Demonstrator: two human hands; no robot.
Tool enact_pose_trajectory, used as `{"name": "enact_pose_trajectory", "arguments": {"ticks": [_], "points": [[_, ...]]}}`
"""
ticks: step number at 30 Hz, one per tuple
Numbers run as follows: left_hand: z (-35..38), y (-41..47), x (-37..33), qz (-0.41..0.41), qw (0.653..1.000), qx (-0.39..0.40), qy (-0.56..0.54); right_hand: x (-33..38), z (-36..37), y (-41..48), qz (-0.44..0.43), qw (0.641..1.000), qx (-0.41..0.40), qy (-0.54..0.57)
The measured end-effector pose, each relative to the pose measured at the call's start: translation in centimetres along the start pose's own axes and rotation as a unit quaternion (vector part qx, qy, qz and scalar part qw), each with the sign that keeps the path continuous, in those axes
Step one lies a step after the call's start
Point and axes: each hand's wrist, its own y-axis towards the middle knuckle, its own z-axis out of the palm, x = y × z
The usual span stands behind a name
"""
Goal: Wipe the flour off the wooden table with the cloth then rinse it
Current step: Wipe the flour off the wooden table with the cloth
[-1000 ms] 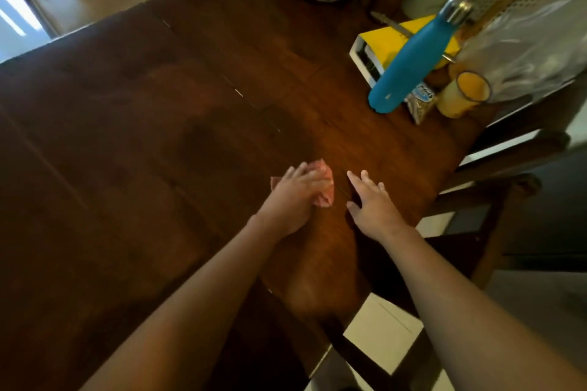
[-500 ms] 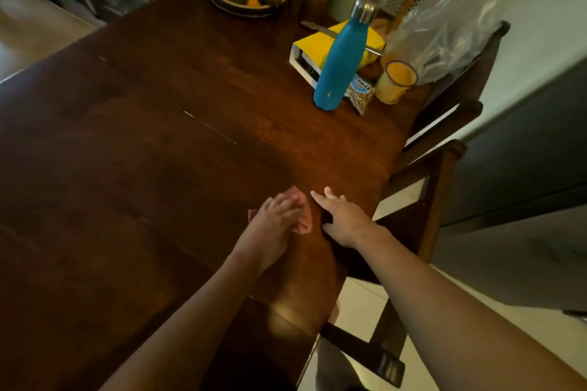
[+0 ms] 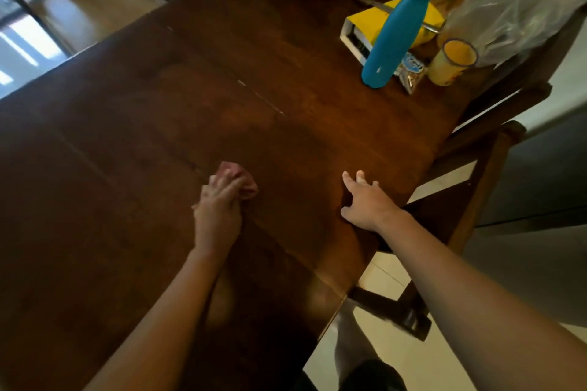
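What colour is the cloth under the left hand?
Pink cloth, seen best in the head view, under the left hand.

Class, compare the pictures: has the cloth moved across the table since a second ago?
Yes. The cloth, under the left hand, has slid left, away from the right edge of the table.
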Motion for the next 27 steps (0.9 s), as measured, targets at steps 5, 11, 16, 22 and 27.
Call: {"name": "enact_pose_trajectory", "arguments": {"ticks": [5,11,16,22,27], "points": [[1.4,-6.7,-2.1,0.237,0.937,0.256,0.001,2.7,1.9,-2.6,-0.032,0.998,0.056,-0.023],[-1.7,-10.8,2.5,0.286,0.893,0.348,0.000,4.3,2.9,-5.1,-0.063,0.989,0.127,-0.039],[-5.4,-10.6,6.7,0.071,0.983,0.163,-0.044,6.2,7.6,-7.6,-0.071,0.995,0.064,-0.041],[-5.2,-17.9,8.4,-0.051,0.998,0.019,-0.035,7.7,14.1,-10.3,-0.146,0.983,-0.051,-0.097],[-4.0,-26.8,6.5,0.054,0.986,0.157,-0.003,7.9,17.8,-12.8,-0.222,0.965,-0.098,-0.100]]}}
